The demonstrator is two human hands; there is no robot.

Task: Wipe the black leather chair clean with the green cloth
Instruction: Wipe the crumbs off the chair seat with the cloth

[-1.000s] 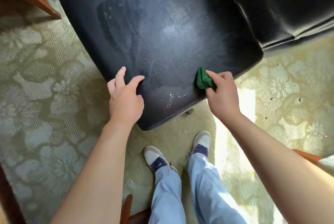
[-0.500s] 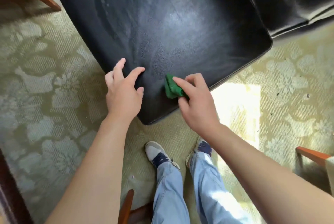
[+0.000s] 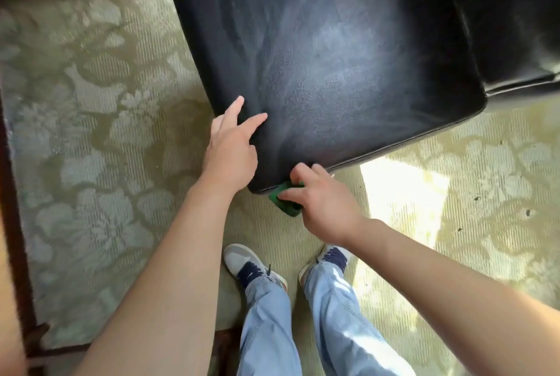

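Left hand (image 3: 228,145) braces flat, fingers extended, on the black leather chair (image 3: 327,66); right hand (image 3: 321,200) grasps the green cloth (image 3: 285,204) against its front corner edge.

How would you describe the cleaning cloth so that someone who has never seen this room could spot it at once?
Start at the big black leather chair seat on the patterned carpet and follow it to its nearest corner. There the right hand grips a small bunched green cloth against the seat's edge. It is the only bright green thing; the left hand beside it rests bare on the leather.

Black chair (image 3: 333,57), green cloth (image 3: 286,204), pale green floral carpet (image 3: 91,133), blue jeans (image 3: 342,324).
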